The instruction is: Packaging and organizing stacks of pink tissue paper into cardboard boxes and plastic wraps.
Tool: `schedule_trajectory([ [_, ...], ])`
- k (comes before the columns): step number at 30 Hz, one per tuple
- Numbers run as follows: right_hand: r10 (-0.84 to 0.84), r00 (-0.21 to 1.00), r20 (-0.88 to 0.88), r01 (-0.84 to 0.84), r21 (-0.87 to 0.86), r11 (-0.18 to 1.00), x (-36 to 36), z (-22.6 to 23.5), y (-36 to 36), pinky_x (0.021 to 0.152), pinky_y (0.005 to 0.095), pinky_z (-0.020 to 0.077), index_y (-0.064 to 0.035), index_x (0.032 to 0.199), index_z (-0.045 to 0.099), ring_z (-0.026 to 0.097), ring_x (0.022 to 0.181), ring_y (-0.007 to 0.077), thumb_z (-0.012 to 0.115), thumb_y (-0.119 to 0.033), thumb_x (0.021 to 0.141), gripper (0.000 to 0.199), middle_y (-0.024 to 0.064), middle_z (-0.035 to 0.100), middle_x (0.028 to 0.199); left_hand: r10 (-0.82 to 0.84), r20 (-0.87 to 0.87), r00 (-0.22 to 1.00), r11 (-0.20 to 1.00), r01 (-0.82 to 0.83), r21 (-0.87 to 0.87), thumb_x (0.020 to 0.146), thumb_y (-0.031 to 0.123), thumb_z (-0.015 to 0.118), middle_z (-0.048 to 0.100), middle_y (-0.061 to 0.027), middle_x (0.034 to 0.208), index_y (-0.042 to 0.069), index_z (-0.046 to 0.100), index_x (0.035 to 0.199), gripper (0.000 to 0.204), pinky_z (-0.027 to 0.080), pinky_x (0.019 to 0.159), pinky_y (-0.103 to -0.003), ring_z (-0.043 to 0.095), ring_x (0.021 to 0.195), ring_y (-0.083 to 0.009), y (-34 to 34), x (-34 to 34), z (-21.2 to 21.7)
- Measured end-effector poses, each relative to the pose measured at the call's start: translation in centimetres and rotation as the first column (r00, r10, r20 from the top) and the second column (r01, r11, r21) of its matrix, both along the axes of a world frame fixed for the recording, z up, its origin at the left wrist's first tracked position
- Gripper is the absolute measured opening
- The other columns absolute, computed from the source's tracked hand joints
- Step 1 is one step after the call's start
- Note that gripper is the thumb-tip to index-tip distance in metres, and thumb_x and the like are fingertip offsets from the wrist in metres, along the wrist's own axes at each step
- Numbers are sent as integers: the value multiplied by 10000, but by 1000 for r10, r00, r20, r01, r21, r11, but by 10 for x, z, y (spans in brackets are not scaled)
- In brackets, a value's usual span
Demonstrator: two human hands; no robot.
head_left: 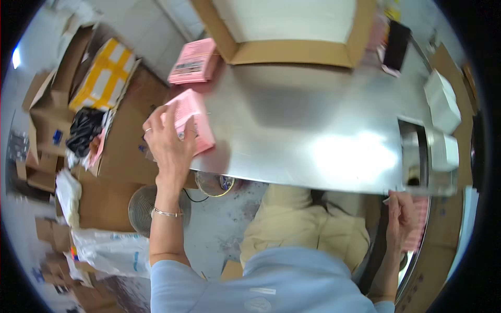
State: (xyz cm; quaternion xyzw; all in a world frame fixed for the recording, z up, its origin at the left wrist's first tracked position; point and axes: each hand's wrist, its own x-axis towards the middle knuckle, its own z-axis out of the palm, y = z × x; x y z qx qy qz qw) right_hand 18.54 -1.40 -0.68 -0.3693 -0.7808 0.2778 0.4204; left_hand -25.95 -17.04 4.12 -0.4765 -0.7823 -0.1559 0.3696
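My left hand (169,136) reaches over a stack of pink printed packets (201,125) at the table's left edge. Its fingers are apart and bent, with the fingertips on or just above the top packet. Behind it lies a second pink stack (193,61). Down at the table's front right corner, my right hand (401,216) is closed in a pinch. A small pale bit shows at its fingertips, too little to name. Beside that hand are a pink checked surface (416,224) and an open slot in the table's corner (413,151).
A large open cardboard box (292,55) stands at the back of the metal table (292,115). At the right are white boxes (442,101) and a dark phone-like slab (396,44). Cartons, a yellow-taped parcel (104,73), plastic bags (112,253) and a round ribbed object (143,208) crowd the left.
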Motion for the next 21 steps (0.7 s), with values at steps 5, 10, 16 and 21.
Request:
schedule_trajectory([
  [5, 200, 979, 29, -197, -85, 977, -56, -14, 37, 575, 249, 390, 42, 946, 682, 525, 643, 100, 635, 21, 918, 59, 42, 596, 740, 320, 476, 819, 947, -270, -173, 892, 541, 647, 498, -312, 1336, 36, 504, 1394, 726, 425, 953, -582, 513, 1144, -530, -47, -60, -65],
  [10, 127, 988, -92, -142, -183, 973, -82, -32, 41, 585, 251, 437, 23, 948, 695, 562, 641, 101, 650, 2, 913, 61, 58, 614, 732, 203, 532, 822, 974, -117, -192, 885, 509, 672, 440, -365, 1400, 18, 465, 1439, 769, 420, 987, -565, 521, 1163, -530, 5, -24, -69],
  [16, 256, 965, 55, -255, -32, 966, -81, -35, 43, 630, 348, 506, -21, 977, 712, 633, 722, 253, 674, -8, 822, 160, 110, 666, 834, 202, 445, 872, 967, -104, -234, 904, 485, 663, 434, -333, 1446, 97, 480, 1464, 706, 375, 1070, -539, 459, 1268, -511, 22, 0, -67],
  [21, 143, 988, 53, -149, 143, 978, -38, -2, 74, 711, 374, 545, -22, 1027, 689, 662, 845, 282, 655, -1, 827, 203, 120, 681, 933, -185, 382, 905, 957, 255, -141, 924, 252, 669, 227, -280, 1597, 131, 338, 1552, 720, 168, 1182, -531, 214, 1483, -433, 27, -20, -64],
])
